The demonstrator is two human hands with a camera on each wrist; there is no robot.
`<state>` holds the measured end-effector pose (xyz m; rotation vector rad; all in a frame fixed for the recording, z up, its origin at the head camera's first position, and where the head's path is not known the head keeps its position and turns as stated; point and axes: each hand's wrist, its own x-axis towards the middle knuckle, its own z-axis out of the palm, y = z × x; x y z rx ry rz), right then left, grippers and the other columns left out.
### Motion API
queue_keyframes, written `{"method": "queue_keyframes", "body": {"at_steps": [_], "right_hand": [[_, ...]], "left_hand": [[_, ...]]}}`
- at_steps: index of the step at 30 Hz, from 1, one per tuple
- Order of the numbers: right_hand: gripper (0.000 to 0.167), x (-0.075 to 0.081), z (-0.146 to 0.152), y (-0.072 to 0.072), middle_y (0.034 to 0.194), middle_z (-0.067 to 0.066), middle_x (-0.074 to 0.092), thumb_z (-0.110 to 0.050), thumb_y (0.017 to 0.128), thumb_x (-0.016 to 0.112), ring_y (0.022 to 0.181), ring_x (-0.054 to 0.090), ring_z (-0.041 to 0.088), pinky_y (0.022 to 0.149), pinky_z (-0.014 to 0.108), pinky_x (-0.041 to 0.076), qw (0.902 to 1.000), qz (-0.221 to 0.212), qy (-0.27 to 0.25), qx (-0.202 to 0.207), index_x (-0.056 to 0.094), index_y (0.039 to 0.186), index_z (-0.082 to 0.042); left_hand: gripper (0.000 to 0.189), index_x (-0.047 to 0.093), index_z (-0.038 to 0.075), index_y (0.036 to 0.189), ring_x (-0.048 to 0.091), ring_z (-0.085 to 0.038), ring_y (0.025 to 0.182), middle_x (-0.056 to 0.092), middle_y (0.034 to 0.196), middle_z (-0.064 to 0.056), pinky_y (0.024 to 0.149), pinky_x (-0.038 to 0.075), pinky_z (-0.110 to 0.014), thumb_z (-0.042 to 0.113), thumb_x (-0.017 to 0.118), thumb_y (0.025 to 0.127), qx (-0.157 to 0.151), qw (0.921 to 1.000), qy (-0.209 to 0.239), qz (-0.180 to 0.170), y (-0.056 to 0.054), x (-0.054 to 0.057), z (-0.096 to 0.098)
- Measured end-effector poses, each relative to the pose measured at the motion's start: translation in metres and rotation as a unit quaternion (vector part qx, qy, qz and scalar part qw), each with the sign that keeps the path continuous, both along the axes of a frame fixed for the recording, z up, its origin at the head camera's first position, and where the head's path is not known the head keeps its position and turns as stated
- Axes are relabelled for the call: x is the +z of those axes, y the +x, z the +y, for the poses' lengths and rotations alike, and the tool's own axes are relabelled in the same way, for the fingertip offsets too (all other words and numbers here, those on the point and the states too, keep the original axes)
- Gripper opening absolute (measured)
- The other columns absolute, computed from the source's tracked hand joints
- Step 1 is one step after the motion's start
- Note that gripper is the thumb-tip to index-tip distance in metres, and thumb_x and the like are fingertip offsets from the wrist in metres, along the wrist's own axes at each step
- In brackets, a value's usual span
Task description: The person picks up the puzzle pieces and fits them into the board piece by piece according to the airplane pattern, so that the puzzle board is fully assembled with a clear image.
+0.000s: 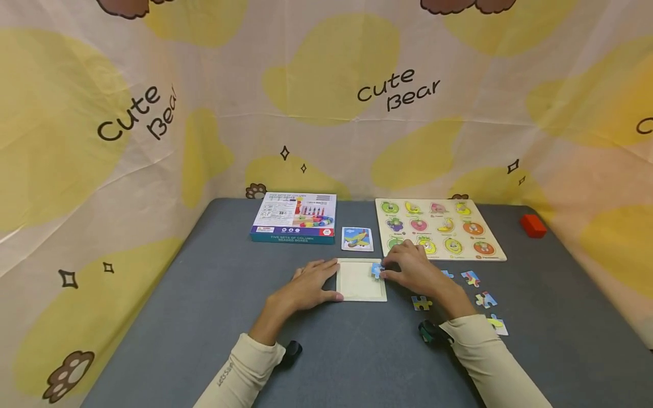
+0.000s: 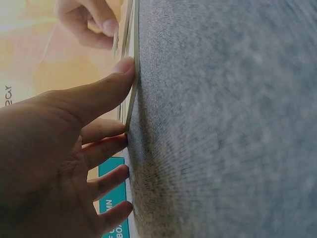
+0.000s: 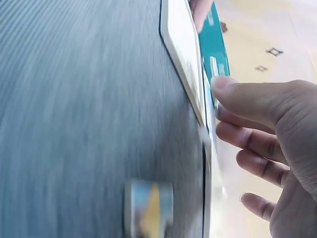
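A shallow cream puzzle tray [image 1: 352, 286] lies flat on the grey table. My left hand [image 1: 306, 286] steadies its left side, the thumb at the near corner and the fingertips along the edge. In the left wrist view the left hand [image 2: 64, 124] has its fingers extended. Between thumb and index finger, my right hand [image 1: 415, 269] pinches a blue jigsaw piece [image 1: 376, 270] over the tray's far right part. Seen edge-on in the right wrist view, the piece [image 3: 214, 67] is raised above the tray [image 3: 183, 44]. The remaining right fingers are loosely bent.
Several loose jigsaw pieces [image 1: 422, 303] lie right of the tray, some beside the right forearm. Behind the tray sits an airplane picture card [image 1: 357, 239]. A boxed bead set [image 1: 293, 218] stands back left, a fruit board [image 1: 492, 255] back right, and a red block [image 1: 533, 225] far right.
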<state>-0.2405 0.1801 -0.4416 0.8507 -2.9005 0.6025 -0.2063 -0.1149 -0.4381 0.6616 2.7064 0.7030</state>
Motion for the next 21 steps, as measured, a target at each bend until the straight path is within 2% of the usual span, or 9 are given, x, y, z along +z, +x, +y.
{"method": "queue_keyframes", "body": {"at_steps": [6,10,21], "right_hand": [[0.021,-0.002,-0.023,-0.005,0.107,0.004,0.070,-0.028,0.097,0.079,0.108,0.054,0.030,0.089,0.052,0.035,0.9999,-0.004,-0.004,0.015,0.082,0.109,-0.011],[0.021,-0.002,-0.036,-0.006,0.106,0.003,0.070,-0.026,0.097,0.078,0.104,0.054,0.027,0.086,0.050,0.035,0.9997,-0.002,0.001,0.025,0.082,0.109,-0.010],[0.018,-0.008,-0.061,-0.008,0.109,0.006,0.072,-0.023,0.095,0.080,0.105,0.054,0.029,0.084,0.048,0.037,0.9985,0.026,-0.004,0.047,0.082,0.106,-0.009]], "left_hand": [[0.079,0.043,0.009,0.163,0.028,-0.037,0.159,0.036,0.172,-0.005,0.122,0.020,-0.069,0.042,0.075,0.099,0.002,1.0000,0.004,0.001,0.000,-0.001,0.000],[0.078,0.043,0.009,0.162,0.028,-0.037,0.159,0.036,0.172,-0.006,0.122,0.020,-0.069,0.042,0.075,0.099,0.003,1.0000,0.003,0.002,0.000,0.000,-0.001],[0.075,0.044,0.009,0.162,0.029,-0.038,0.158,0.036,0.172,-0.008,0.120,0.022,-0.071,0.041,0.073,0.100,-0.003,1.0000,0.004,0.006,0.002,0.000,0.000]]}}
